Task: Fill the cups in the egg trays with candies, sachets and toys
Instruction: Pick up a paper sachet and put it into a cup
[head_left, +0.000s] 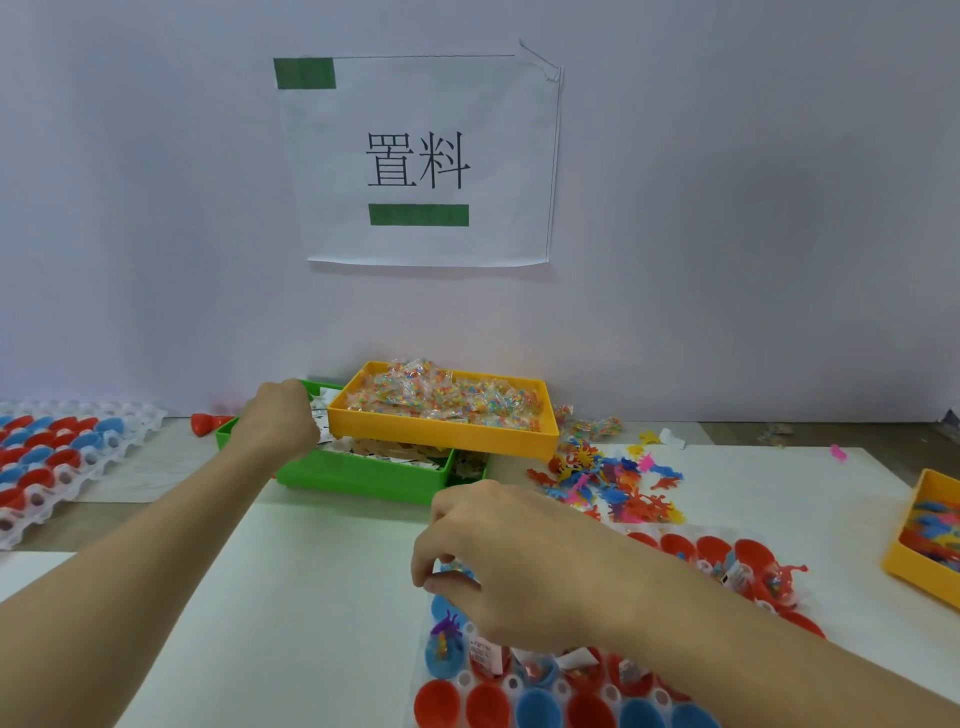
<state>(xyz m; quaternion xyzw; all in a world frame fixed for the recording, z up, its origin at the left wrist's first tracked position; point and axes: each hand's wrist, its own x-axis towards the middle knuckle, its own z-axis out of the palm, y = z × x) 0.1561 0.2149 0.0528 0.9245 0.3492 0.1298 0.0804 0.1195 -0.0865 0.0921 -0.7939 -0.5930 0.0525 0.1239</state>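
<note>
White wall (727, 208) fills the background, bearing a taped paper sign (421, 161) with two characters and green bars. Below it runs the table (291, 597), covered with a white sheet. At its back edge a yellow tray (447, 441) of candy packets rests tilted atop a green tray (358, 475) holding sachets. A filled egg tray (47, 467) lies at the left edge; the working egg tray (545, 696) sits at the near edge, its closest cups unfilled. Loose colourful toys (618, 488) are scattered right of the trays, and another yellow bin (924, 535) stands at the right edge.

The left hand (278, 418) reaches into the green tray, fingers curled down onto the sachets; whether it grasps one I cannot tell. The right hand (493, 566) hovers over the working tray, fingertips pinched on something small, seemingly a candy packet.

Risk: the left hand could nudge the perched yellow tray, spilling candies.
</note>
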